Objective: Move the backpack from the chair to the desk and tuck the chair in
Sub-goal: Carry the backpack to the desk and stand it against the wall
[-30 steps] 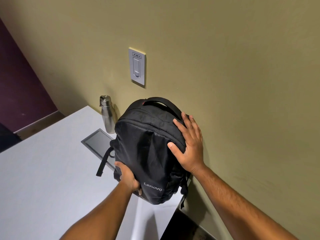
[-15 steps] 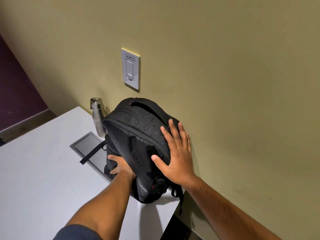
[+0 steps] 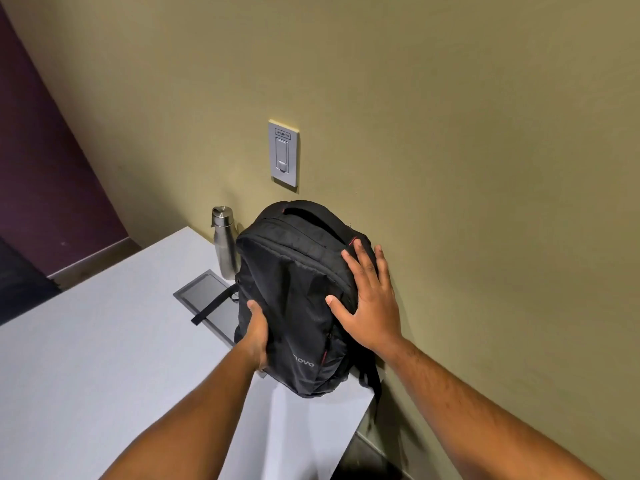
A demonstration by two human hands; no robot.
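A black backpack [image 3: 298, 292] with a grey logo stands upright on the white desk [image 3: 104, 358], near its right corner and leaning against the olive wall. My left hand [image 3: 258, 332] grips its lower left side. My right hand [image 3: 369, 299] lies flat with fingers spread on its upper right side, pressing it toward the wall. A loose black strap [image 3: 214, 304] trails left over the desk. The chair is out of view.
A steel water bottle [image 3: 225, 242] stands against the wall just left of the backpack. A grey flush panel [image 3: 204, 297] is set in the desk under the strap. A light switch plate [image 3: 284, 154] is on the wall above. The desk's right edge [image 3: 360, 420] drops to dark floor.
The backpack has been turned back so its front faces me and stands more upright. My right hand slid up toward its top corner; my left hand stays on the lower left side.
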